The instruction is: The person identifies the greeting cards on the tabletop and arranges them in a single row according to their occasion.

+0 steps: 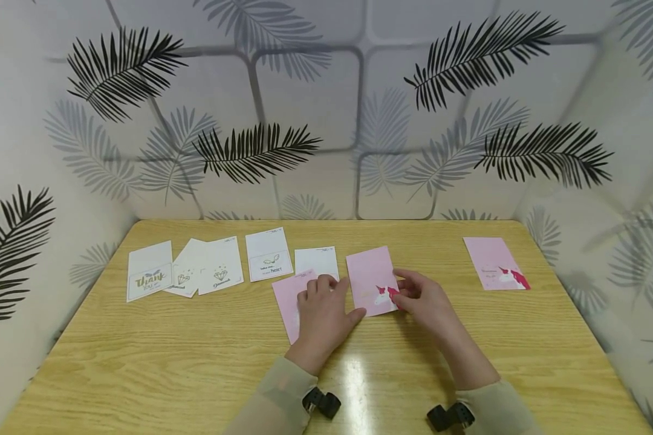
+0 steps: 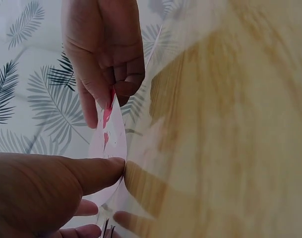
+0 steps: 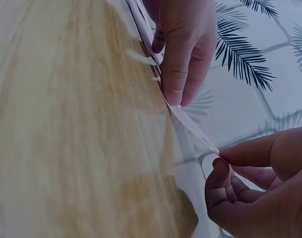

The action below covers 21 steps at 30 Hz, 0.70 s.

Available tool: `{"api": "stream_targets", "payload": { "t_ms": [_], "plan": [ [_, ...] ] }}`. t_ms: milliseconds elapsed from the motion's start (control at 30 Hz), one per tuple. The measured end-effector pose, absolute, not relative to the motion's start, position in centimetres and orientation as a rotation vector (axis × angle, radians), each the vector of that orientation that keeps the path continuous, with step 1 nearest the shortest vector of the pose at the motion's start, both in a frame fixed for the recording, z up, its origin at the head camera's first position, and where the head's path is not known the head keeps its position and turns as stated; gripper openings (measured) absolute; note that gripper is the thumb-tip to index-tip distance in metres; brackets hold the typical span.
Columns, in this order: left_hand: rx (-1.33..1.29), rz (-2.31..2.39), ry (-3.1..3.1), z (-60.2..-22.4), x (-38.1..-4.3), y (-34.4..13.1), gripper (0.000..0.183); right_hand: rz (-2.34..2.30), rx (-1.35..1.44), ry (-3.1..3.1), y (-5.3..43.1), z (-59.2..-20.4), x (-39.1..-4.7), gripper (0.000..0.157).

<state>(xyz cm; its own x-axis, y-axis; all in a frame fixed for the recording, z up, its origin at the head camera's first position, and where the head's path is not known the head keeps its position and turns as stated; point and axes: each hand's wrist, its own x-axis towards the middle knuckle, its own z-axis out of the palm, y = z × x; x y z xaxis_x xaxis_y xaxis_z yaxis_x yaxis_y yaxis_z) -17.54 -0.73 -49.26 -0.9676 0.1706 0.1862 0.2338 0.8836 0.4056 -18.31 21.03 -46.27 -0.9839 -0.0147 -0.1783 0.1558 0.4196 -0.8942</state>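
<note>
A pink unicorn card lies between my two hands in the head view. With thumb and fingers my right hand pinches its lower right edge, and the right wrist view shows that edge between the thumb and a curled finger. My left hand rests over a second pink card, partly hiding it. The straight left thumb touches the lower left corner of the unicorn card, which bows slightly in the left wrist view. Behind the left fingers, a white card is partly covered.
Another pink unicorn card lies at the far right. To the left are a white "Thank you" card, two overlapping diamond cards and a white heart card. A leaf-patterned wall borders the wooden table.
</note>
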Motion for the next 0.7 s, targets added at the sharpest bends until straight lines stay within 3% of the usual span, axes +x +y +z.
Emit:
{"api": "stream_targets", "payload": {
  "t_ms": [233, 700],
  "plan": [
    [-0.304, -0.703, -2.877, -49.3, -17.9, -0.6, 0.068, -1.721, 0.110, 2.462, 20.9, -45.8, -18.1, 0.055],
    [-0.326, -0.928, -2.797, -47.6, -18.0, 0.1, 0.046, -1.960, 0.197, 2.261, 21.4, -44.6, -18.1, 0.059]
  ]
}}
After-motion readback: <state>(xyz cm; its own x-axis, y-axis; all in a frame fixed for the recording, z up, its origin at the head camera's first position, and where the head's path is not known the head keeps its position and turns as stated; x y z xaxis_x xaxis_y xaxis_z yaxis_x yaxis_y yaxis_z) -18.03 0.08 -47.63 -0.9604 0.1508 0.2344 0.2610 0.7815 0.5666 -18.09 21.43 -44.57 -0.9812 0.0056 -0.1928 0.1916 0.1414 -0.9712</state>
